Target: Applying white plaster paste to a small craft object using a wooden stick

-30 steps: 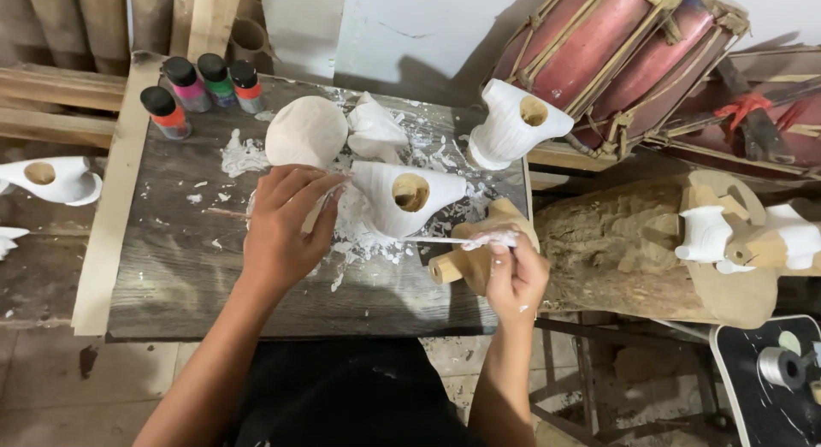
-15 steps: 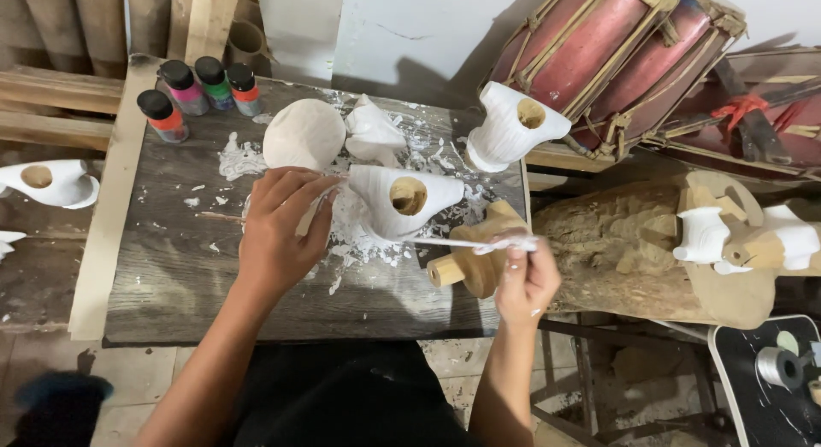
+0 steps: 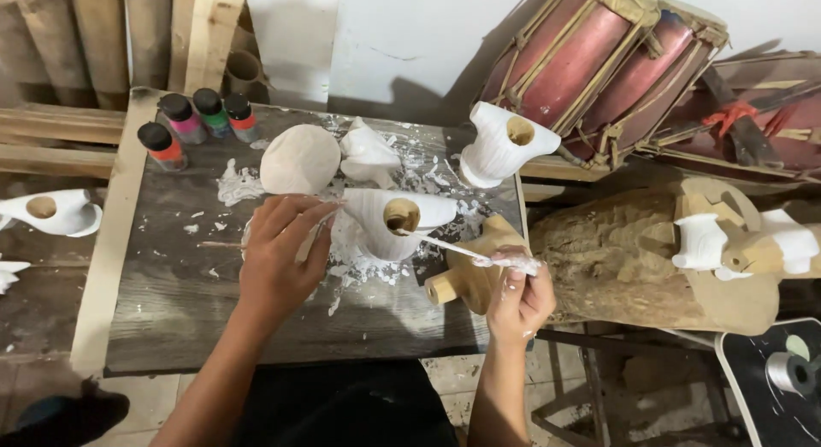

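Observation:
A white-painted carved wooden piece [image 3: 395, 221] with a round hole lies on a paint-splattered grey board [image 3: 171, 310]. My left hand [image 3: 278, 252] rests against its left side, fingers curled on it. My right hand [image 3: 518, 295] grips a thin paintbrush [image 3: 453, 248] coated in white paint, and the tip touches the piece near its hole. An unpainted wooden carving [image 3: 469, 272] sits just under the brush, by the board's right edge.
Several small paint bottles [image 3: 193, 124] stand at the board's back left. A round unpainted piece [image 3: 300, 159] and other white carvings [image 3: 503, 142] lie behind. Red drums [image 3: 590, 66] lean at the back right; a log [image 3: 633, 259] with carvings lies right. Another white carving [image 3: 51, 213] sits at the far left.
My right hand has shifted slightly right and down with the brush, whose tip stays at the white piece. My left hand keeps its hold on the piece.

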